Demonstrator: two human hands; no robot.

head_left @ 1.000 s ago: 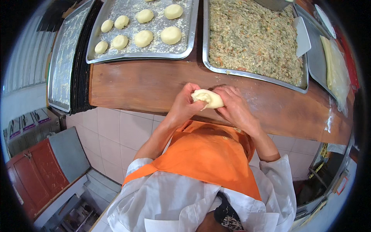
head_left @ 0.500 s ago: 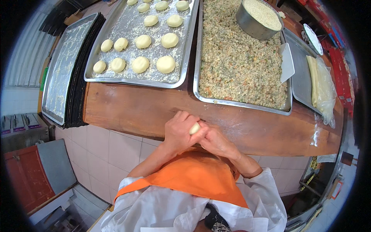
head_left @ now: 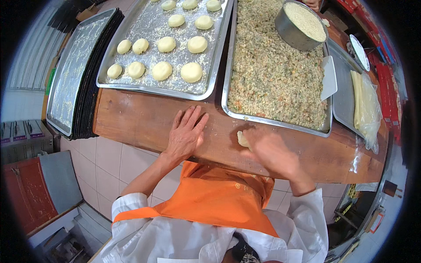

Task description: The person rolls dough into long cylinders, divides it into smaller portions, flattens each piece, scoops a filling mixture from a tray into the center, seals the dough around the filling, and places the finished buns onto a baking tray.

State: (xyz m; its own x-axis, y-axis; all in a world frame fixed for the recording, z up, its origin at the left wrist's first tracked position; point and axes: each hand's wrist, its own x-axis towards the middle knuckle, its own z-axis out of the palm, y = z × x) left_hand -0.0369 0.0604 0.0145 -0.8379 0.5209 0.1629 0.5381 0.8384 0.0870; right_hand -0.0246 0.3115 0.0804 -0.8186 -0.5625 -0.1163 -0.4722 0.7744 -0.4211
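Observation:
My left hand (head_left: pixel 186 135) lies on the wooden table (head_left: pixel 136 115) below the dough tray, fingers stretched out and holding nothing. My right hand (head_left: pixel 272 151), smeared by motion, is over the table in front of the filling tray. A pale piece of dough (head_left: pixel 242 139) shows at its left side, gripped by fingers that are partly blurred. Several round, flattened dough pieces (head_left: pixel 191 72) sit in rows on a floured metal tray (head_left: pixel 151 90). To its right, a deep metal tray (head_left: pixel 280 126) is filled with a crumbly, speckled mixture (head_left: pixel 274 79).
A round metal pan of sesame-like seeds (head_left: pixel 302 25) and a white scraper (head_left: pixel 329 78) rest on the mixture. Farther right, a tray (head_left: pixel 344 101) holds a plastic bag (head_left: pixel 369 109) and a pale strip. Stacked trays (head_left: pixel 79 70) stand left. Another person's hand (head_left: pixel 312 4) shows at the top.
My hands were together around a dough piece and have parted. The left moved left and flattened on the table; the right moved right with dough. The view has shifted slightly.

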